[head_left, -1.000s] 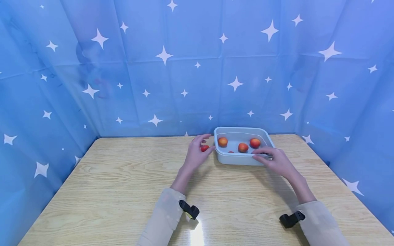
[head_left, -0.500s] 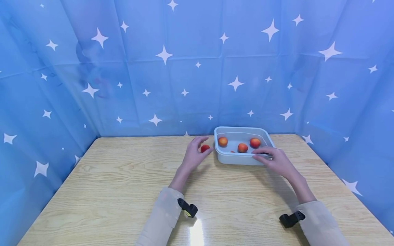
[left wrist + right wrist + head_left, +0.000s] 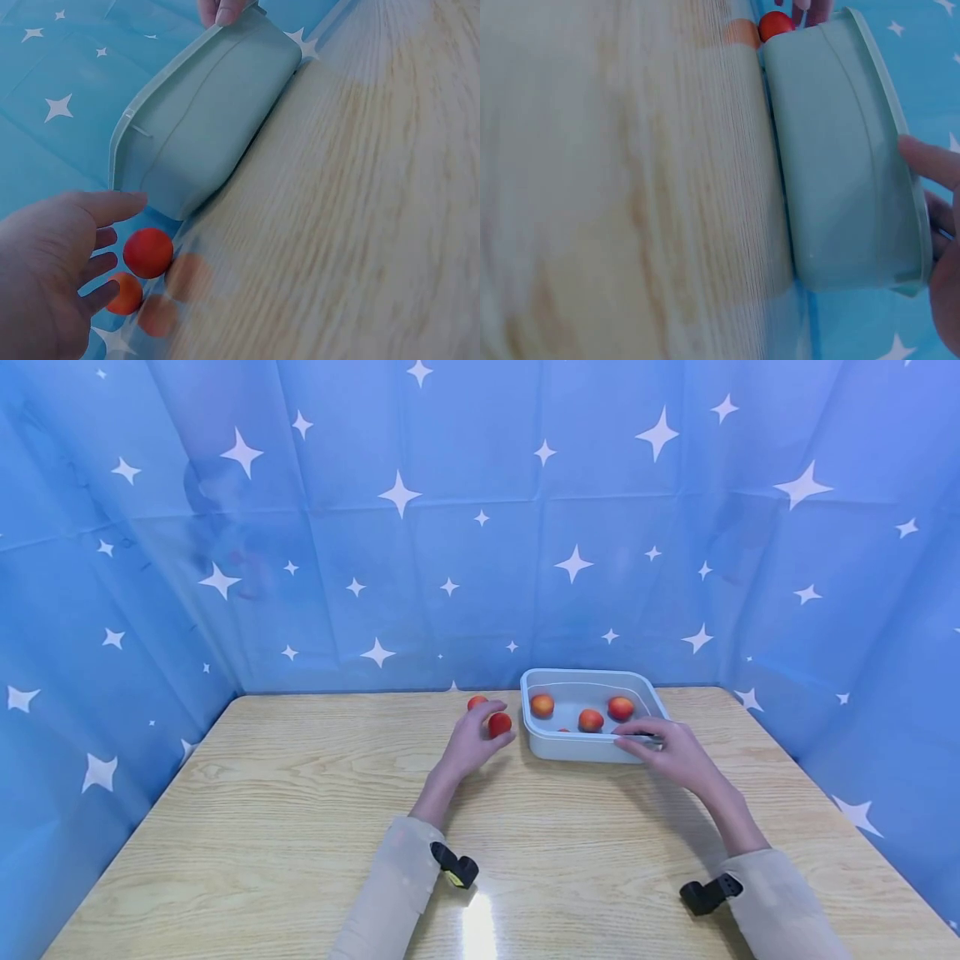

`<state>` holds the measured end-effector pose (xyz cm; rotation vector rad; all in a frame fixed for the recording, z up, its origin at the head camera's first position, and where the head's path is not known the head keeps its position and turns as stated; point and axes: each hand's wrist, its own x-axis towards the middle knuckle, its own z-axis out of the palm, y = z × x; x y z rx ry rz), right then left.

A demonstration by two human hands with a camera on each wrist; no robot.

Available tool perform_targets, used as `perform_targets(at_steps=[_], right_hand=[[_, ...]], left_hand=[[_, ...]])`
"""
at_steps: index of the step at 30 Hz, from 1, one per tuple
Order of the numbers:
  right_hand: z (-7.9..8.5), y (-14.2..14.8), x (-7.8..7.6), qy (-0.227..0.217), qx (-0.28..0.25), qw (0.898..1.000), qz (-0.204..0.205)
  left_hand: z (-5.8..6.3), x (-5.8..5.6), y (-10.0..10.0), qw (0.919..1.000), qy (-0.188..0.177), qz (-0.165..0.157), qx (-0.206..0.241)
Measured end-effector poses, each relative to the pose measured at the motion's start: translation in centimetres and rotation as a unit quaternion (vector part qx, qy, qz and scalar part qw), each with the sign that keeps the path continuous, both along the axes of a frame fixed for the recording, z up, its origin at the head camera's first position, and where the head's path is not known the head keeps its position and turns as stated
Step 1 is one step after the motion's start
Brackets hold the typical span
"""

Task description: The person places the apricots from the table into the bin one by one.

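My left hand [image 3: 468,742] is beside a red round fruit [image 3: 499,724] on the table, with thumb and fingers spread around it but not gripping it. A second red-orange fruit [image 3: 476,702] lies just behind the fingers, partly hidden; the left wrist view shows this orange one [image 3: 125,293] next to the red one [image 3: 148,253]. My right hand [image 3: 670,748] pinches the front rim of a light blue plastic box [image 3: 585,748], thumb outside and fingers inside. Several red-yellow fruits, like this one [image 3: 591,720], lie in the box; its front wall partly hides one.
The wooden table [image 3: 300,827] ends at the back against a blue curtain [image 3: 337,552] with white stars. The box stands near that back edge, right of the two loose fruits. A black wrist camera [image 3: 455,866] sits on the left sleeve, another camera [image 3: 711,893] on the right.
My left hand has drawn back a little to the left, uncovering more of the red fruit. The second fruit has come into view behind the fingers. The right hand and box stay still.
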<state>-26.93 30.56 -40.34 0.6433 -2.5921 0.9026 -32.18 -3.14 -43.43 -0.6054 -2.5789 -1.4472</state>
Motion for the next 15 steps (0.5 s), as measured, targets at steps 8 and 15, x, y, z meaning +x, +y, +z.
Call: perform_targets(at_steps=[8, 15], right_hand=[[0.09, -0.06, 0.02, 0.002, 0.005, 1.000, -0.002], [0.17, -0.09, 0.09, -0.002, 0.004, 1.000, -0.001]], left_hand=[[-0.53, -0.22, -0.22, 0.9997, -0.004, -0.001, -0.023], [-0.58, -0.21, -0.23, 0.9992, -0.017, 0.012, -0.033]])
